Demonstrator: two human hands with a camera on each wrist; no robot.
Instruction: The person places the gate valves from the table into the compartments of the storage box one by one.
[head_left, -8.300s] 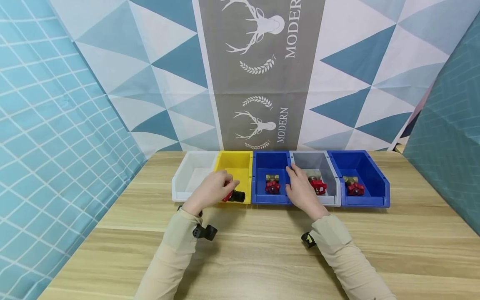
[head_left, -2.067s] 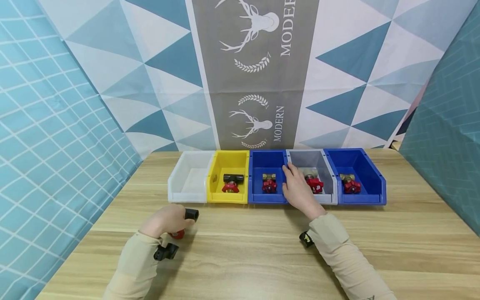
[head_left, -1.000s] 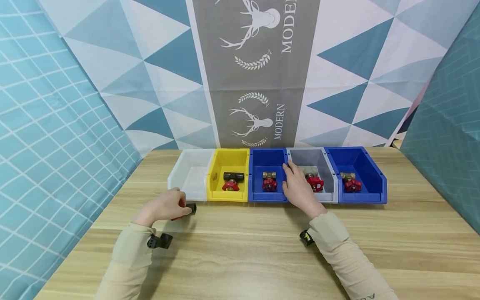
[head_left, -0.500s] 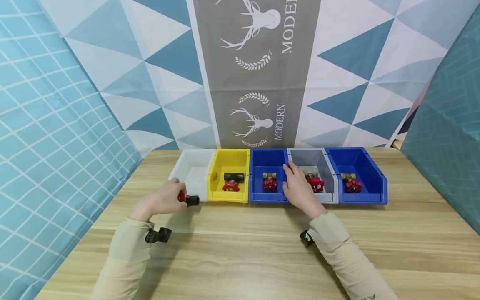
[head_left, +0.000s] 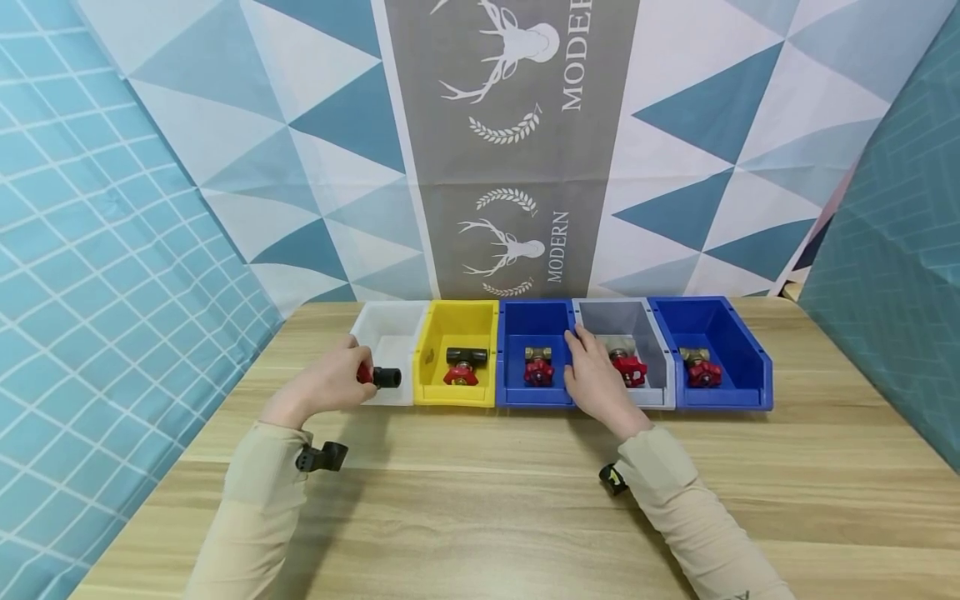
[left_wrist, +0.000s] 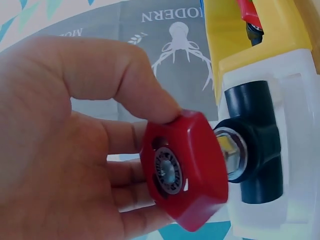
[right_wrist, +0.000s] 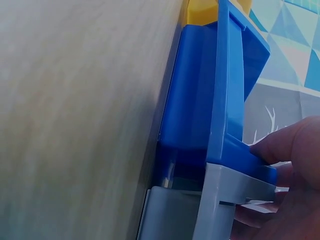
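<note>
My left hand [head_left: 330,382] pinches a valve by its red handwheel [left_wrist: 185,170], thumb and fingers around the rim. The valve's black tee-shaped body [left_wrist: 255,142] points away from the palm, over the front of the white bin [head_left: 390,321]. Whether it touches the bin cannot be told. My right hand [head_left: 600,379] holds the adjoining walls of the middle blue bin [head_left: 536,321] and the grey bin [head_left: 615,312]. In the right wrist view, a digit presses the blue rim [right_wrist: 250,159]; other fingers lie behind the grey rim [right_wrist: 240,185].
The yellow bin [head_left: 465,315] contains a black-bodied valve [head_left: 465,358]. Brass-bodied valves with red wheels lie in the middle blue bin, the grey bin and the right blue bin [head_left: 708,321]. All bins stand side by side along the back of the wooden table [head_left: 480,500].
My left hand has left the yellow bin, where a valve now lies. From the table at front left, it has risen with another valve toward the white bin. My right hand stays put.
</note>
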